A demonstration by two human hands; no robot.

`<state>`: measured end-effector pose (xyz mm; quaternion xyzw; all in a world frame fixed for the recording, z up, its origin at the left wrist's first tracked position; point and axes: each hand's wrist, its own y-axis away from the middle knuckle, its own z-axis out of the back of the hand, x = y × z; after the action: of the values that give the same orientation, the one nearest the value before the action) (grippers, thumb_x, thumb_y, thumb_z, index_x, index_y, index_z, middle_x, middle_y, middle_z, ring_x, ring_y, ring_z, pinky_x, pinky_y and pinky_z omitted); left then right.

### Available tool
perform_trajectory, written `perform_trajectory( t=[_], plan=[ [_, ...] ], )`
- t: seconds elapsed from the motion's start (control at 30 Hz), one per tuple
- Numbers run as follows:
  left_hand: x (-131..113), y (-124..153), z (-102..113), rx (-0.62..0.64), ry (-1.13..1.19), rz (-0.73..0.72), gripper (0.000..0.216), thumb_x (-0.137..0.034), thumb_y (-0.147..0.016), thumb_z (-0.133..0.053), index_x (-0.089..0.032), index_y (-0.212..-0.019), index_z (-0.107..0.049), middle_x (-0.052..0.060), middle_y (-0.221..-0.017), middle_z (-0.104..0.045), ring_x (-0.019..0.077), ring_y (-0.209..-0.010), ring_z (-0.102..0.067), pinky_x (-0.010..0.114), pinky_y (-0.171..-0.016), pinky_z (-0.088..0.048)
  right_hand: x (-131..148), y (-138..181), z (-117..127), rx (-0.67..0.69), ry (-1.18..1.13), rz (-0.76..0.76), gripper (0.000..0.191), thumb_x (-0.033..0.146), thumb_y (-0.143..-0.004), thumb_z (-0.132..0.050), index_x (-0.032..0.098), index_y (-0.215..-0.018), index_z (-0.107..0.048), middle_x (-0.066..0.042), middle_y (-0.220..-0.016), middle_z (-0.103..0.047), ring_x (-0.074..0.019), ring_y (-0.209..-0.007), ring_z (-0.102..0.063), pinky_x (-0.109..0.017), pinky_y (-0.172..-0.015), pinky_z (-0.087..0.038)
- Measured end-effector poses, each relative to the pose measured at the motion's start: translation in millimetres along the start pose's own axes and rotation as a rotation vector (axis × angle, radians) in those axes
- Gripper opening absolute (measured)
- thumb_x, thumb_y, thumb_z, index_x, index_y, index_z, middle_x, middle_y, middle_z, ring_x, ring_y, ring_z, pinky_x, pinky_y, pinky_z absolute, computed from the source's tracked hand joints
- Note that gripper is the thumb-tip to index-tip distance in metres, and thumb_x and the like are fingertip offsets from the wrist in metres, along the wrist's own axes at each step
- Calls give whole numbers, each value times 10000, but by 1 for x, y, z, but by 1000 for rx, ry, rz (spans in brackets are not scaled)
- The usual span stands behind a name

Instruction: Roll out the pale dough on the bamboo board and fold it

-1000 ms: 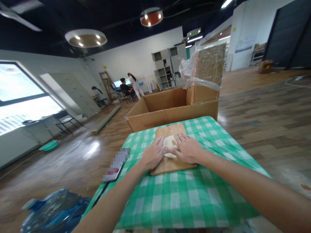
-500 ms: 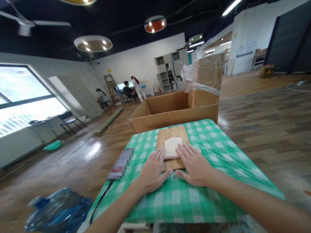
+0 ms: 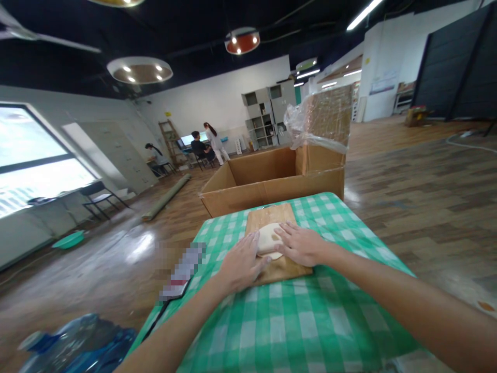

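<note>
A flat piece of pale dough (image 3: 267,238) lies on a wooden cutting board (image 3: 272,213) on a table with a green and white checked cloth (image 3: 295,321). My left hand (image 3: 241,261) rests flat at the dough's left edge, fingers stretched out. My right hand (image 3: 301,243) lies flat over the dough's right side, fingers spread. Both palms press down on the dough and board.
A blurred-out flat object (image 3: 182,272) with a dark cord lies at the table's left edge. A large open cardboard box (image 3: 272,178) with plastic wrap stands behind the table. A blue water jug (image 3: 73,347) lies at lower left. People sit far back.
Half a second ago my hands were drawn back near the board's front edge; now they have slid forward onto the dough again.
</note>
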<state>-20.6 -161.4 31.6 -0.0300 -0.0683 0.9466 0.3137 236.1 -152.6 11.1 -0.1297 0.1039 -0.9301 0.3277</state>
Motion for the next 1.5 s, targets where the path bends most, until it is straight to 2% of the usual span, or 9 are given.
perform_trajectory(
  t=[0.27, 0.43, 0.6, 0.97, 1.1, 1.2, 1.27, 1.37, 1.5],
  plan=[
    [38, -60, -17, 38, 77, 77, 662, -564, -1063, -198, -113, -1472, -459, 216, -1563, -460, 309, -1458, -440, 461, -1161, -355, -63, -68, -21, 46, 221, 111, 468, 359, -1096, -326, 191, -1492, -508, -178, -1554, -486, -370, -1457, -408, -599, -1172, -286],
    [78, -91, -40, 43, -36, -117, 503, -349, -1069, -208, -123, -1395, -518, 202, -1484, -536, 316, -1483, -380, 508, -1192, -302, -77, -102, -20, 48, 269, 44, 475, 348, -1058, -434, 187, -1501, -487, -157, -1503, -549, -372, -1430, -440, -588, -1182, -263],
    [100, -110, -51, -7, -77, -218, 416, -237, -1037, -283, -143, -1319, -575, 208, -1332, -627, 342, -1383, -467, 552, -1181, -301, -89, -118, -16, 3, 248, 20, 451, 229, -1068, -337, 152, -1484, -492, -163, -1415, -618, -315, -1362, -489, -508, -1149, -308],
    [91, -119, -39, -153, 101, 55, 467, -383, -1062, -266, -147, -1146, -660, 181, -1136, -701, 301, -1075, -647, 455, -987, -476, -86, -119, -6, -34, 270, -67, 452, 223, -1079, -255, 104, -1433, -510, -197, -1252, -674, -332, -1183, -541, -478, -1005, -405],
    [90, -112, -35, -326, 559, 260, 403, -520, -949, -497, -198, -1020, -727, 136, -1103, -754, 308, -1077, -675, 453, -994, -487, -63, -93, -3, -19, 270, -26, 451, 307, -1095, -272, 143, -1389, -572, -186, -1258, -672, -332, -1220, -528, -502, -1044, -379],
    [100, -102, -31, -476, 900, 376, 538, -611, -915, -430, -170, -991, -729, 151, -1096, -765, 304, -1051, -708, 447, -923, -543, -40, -69, -5, -83, 212, -93, 553, 508, -1089, -249, 183, -1352, -611, -184, -1362, -622, -357, -1331, -460, -526, -1071, -364],
    [109, -93, -30, -634, 1107, 469, 550, -615, -885, -442, -148, -994, -710, 153, -1069, -765, 289, -1019, -722, 410, -854, -567, -28, -57, -6, -121, 178, -140, 677, 640, -1048, -267, 151, -1384, -593, -210, -1460, -545, -372, -1391, -411, -521, -1087, -363],
    [115, -82, -31, -793, 1287, 589, 448, -555, -813, -560, -151, -950, -698, 117, -954, -765, 257, -906, -730, 340, -741, -559, -23, -48, -5, -94, 114, -30, 647, 682, -1010, -372, 173, -1292, -657, -176, -1422, -582, -340, -1341, -478, -480, -1104, -368],
    [111, -75, -38, -698, 1256, 613, 408, -525, -785, -621, -152, -936, -686, 89, -870, -746, 216, -763, -705, 298, -644, -515, -29, -49, -5, -70, -2, 116, 402, 538, -1021, -493, 209, -1114, -704, -98, -1256, -678, -263, -1193, -578, -397, -1048, -424]
  ],
)
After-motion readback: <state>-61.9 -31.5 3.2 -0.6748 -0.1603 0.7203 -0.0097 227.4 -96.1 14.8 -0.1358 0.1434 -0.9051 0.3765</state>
